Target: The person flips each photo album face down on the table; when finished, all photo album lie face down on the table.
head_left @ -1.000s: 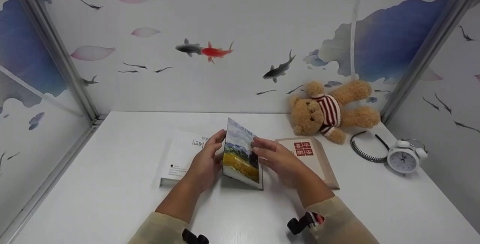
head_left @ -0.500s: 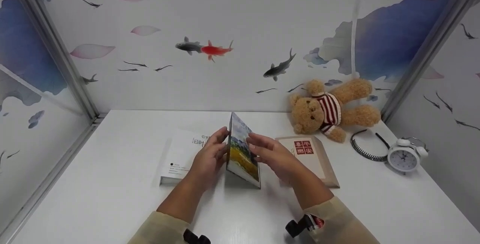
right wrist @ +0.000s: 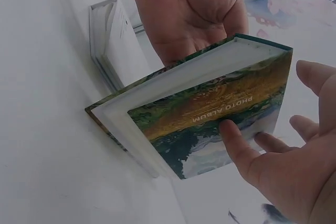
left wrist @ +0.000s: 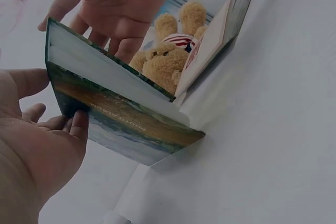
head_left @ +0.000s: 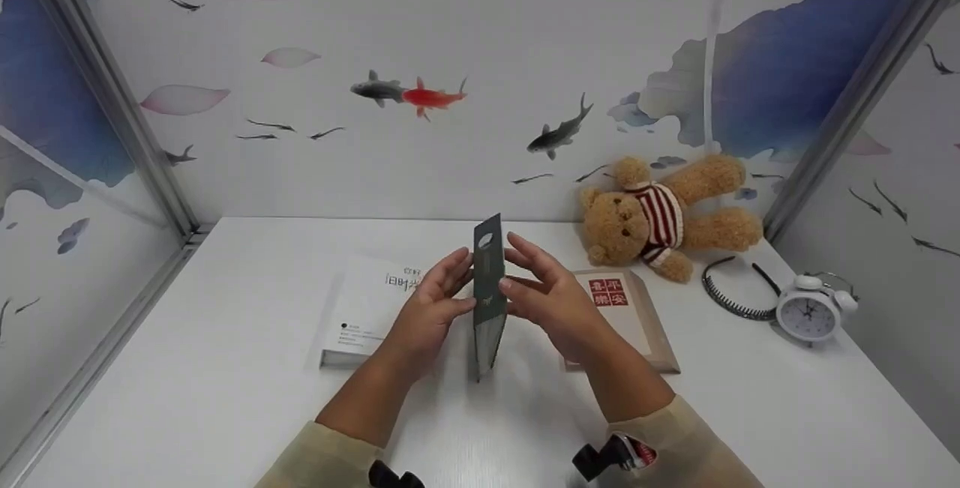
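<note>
A photo album [head_left: 490, 278] stands on its edge on the white table, its dark green spine facing me and its covers slightly spread at the bottom. In the right wrist view the landscape cover of the album [right wrist: 210, 116] bears the words "PHOTO ALBUM". My left hand [head_left: 431, 315] holds it from the left, thumb at the spine and fingertips on the cover. On the other side my right hand [head_left: 551, 308] has spread, relaxed fingers. One fingertip of the right hand [right wrist: 294, 166] touches the cover, while its thumb is apart from the spine.
Left of the album lies a thick white book [head_left: 360, 319]. A beige book [head_left: 637, 323] with red characters lies to the right. Farther right are a teddy bear [head_left: 626, 226], a black headband [head_left: 731, 310] and a white alarm clock [head_left: 808, 315]. A patterned wall [head_left: 450, 166] borders the table's back.
The album has turned so its spine now faces me instead of its landscape cover. Both hands have shifted slightly with it. The things around have stayed in place.
</note>
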The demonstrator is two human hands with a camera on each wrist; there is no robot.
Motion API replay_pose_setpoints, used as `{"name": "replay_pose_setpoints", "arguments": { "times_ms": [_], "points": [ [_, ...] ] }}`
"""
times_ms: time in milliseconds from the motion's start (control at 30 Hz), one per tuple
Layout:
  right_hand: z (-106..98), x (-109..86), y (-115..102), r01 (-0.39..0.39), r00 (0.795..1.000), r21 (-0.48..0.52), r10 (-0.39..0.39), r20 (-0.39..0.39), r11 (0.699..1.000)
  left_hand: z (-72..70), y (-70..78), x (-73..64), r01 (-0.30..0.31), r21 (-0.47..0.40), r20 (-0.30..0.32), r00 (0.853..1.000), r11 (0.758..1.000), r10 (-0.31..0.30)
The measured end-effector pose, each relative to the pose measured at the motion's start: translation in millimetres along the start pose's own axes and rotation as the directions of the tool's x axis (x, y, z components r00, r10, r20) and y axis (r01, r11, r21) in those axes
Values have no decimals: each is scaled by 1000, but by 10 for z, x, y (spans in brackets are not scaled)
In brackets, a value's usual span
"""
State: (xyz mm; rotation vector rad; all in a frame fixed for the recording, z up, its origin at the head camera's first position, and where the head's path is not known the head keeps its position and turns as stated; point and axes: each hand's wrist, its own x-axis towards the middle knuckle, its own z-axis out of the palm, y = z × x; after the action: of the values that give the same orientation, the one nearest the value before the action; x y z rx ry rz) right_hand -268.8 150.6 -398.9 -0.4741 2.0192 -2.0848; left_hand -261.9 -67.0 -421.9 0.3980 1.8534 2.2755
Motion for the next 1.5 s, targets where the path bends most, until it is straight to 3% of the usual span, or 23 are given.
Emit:
{"name": "replay_pose_setpoints", "arguments": {
  "times_ms": [233, 367, 567, 667, 933, 1233, 1500],
  "points": [
    [-24, 9, 22, -13, 999, -57, 11, -37, 998, -36, -53, 10, 28, -3, 26, 999, 1000, -28],
    [-65, 20, 17, 13, 1000, -87, -16, -25, 996, -54, -113, 23, 109, 16, 18, 994, 994, -110],
    [-119, 31, 15, 0, 999, -149, -5, -34, 989, -65, -204, 11, 300, 41, -30, 954, 953, -299],
    [-141, 36, 20, -26, 999, -147, 21, -38, 989, -76, -232, 9, 344, 17, -37, 938, 939, -344],
    [-217, 85, 73, -104, 990, -178, 86, -108, 978, -99, -251, 28, 340, 7, -14, 940, 940, -340],
    [-295, 134, 174, -209, 965, -238, 160, -207, 948, -72, -271, 37, 334, 19, -13, 942, 942, -334],
    [-295, 179, 336, -281, 942, -268, 211, -262, 922, -51, -288, 51, 341, 66, -53, 940, 938, -338]
  ]
}}
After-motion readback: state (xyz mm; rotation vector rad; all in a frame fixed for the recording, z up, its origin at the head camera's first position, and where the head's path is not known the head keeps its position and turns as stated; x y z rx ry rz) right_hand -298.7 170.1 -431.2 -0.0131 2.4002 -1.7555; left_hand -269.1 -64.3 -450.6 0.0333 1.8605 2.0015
